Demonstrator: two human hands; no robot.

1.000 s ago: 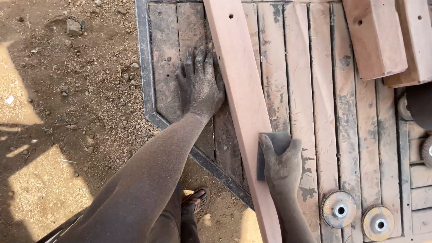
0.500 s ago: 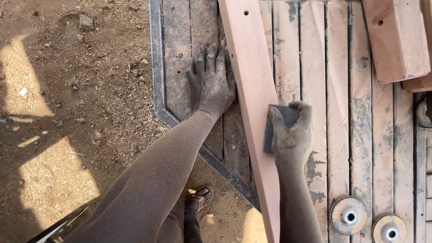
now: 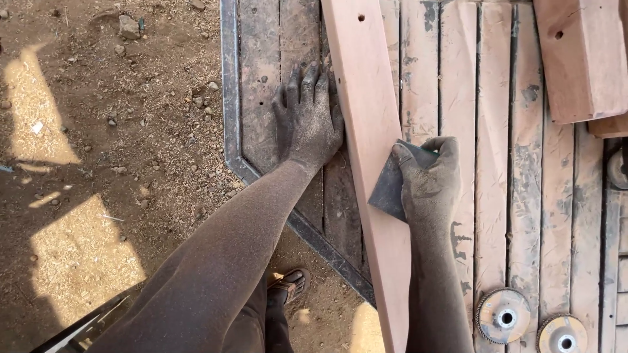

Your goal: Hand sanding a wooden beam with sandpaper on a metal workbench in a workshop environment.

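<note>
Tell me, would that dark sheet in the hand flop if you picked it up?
Probably yes: the dark sheet already curves under the right hand on the plank, so it looks thin and bendy. It seems light, since the fingers alone grip it. Its surface looks rough, so likely not slippery.

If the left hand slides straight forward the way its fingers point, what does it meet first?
Probably nothing soon. The left hand lies flat on the slatted table, beside the long plank; ahead only bare slats show up to the picture's edge.
</note>
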